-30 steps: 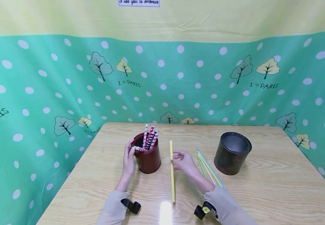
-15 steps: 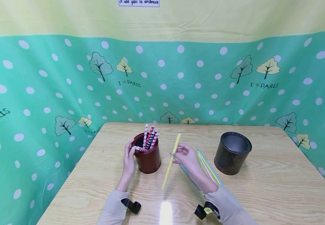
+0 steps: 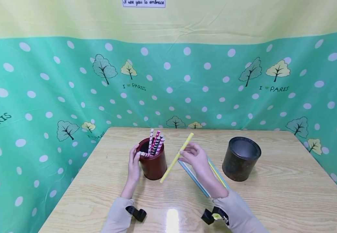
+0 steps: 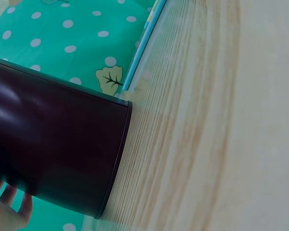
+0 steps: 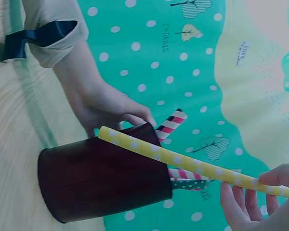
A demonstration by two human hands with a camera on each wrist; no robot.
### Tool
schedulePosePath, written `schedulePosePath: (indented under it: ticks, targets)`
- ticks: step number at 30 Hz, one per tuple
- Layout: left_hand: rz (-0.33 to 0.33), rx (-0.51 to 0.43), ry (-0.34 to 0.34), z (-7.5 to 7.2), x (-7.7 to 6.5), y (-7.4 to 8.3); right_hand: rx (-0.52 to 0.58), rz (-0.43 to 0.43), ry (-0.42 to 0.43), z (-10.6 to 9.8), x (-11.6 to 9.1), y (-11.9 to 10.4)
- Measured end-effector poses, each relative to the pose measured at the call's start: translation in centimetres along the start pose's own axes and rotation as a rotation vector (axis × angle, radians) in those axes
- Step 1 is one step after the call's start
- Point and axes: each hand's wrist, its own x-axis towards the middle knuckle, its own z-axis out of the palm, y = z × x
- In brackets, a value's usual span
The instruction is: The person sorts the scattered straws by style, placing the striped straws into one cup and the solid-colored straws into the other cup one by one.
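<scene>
A green polka-dot curtain [image 3: 156, 74] hung behind the wood-grain worktop [image 3: 98, 194]. Head view: the left hand's [image 3: 133, 165] grip was clamped on a dark red can [image 3: 154, 168] containing patterned straws [image 3: 156, 144]; the right hand's [image 3: 196, 158] grip was clamped on a yellow straw [image 3: 176, 157], tilted beside that can; a black can [image 3: 238, 166] stood farther right. Left wrist view: fingers [image 4: 25, 209] touched the red can's side. Right wrist view: the straw, pinched near one end, crossed before the can.
</scene>
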Motion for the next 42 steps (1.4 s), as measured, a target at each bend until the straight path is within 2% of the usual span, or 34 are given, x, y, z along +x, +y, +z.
schedulePosePath:
  ticks: [3,4,6,7,12,15,16,20,22,23,27,33,38,42]
  targets:
    - [-0.003,-0.001,0.003,0.0,0.0,0.0,0.031,-0.027,-0.001,-2.0,2.8,4.4]
    - [-0.005,0.000,0.003,0.0,0.0,0.0,0.027,-0.023,0.010,-2.0,3.1,4.7]
    - [-0.009,-0.002,0.004,0.0,0.0,0.0,0.053,-0.076,-0.028,-3.1,4.4,6.7]
    - [-0.011,-0.002,0.005,0.0,0.0,0.0,0.057,-0.104,-0.047,-2.8,4.0,5.7]
    - [-0.016,-0.009,0.007,0.0,0.0,0.1,0.069,-0.158,-0.041,1.4,-0.7,-3.9]
    - [-0.019,-0.005,0.007,0.0,0.0,0.1,0.068,-0.213,-0.035,2.7,-1.9,-6.6]
    - [-0.018,-0.006,0.007,0.0,0.0,0.1,0.096,-0.256,-0.054,2.5,-1.5,-6.2]
    - [-0.014,-0.011,0.006,0.0,0.0,0.0,0.125,-0.323,-0.068,2.7,-1.4,-6.5]
    - [-0.014,-0.019,0.007,0.0,0.0,0.1,0.117,-0.328,-0.047,3.1,-1.4,-6.8]
    - [-0.018,-0.016,0.007,0.0,0.0,0.2,0.084,-0.298,-0.011,3.6,-1.9,-7.8]
    - [-0.045,-0.017,0.003,0.1,0.0,0.8,0.049,-0.272,0.037,4.5,-1.7,-8.7]
    - [-0.058,0.005,0.001,0.4,-0.2,2.2,0.016,-0.279,0.040,5.3,-0.9,-8.5]
    - [-0.053,-0.003,0.005,0.2,-0.1,1.4,0.001,-0.316,0.025,5.8,0.0,-7.8]
    - [-0.038,-0.015,0.004,0.0,0.0,0.4,-0.035,-0.311,0.012,6.2,0.7,-7.2]
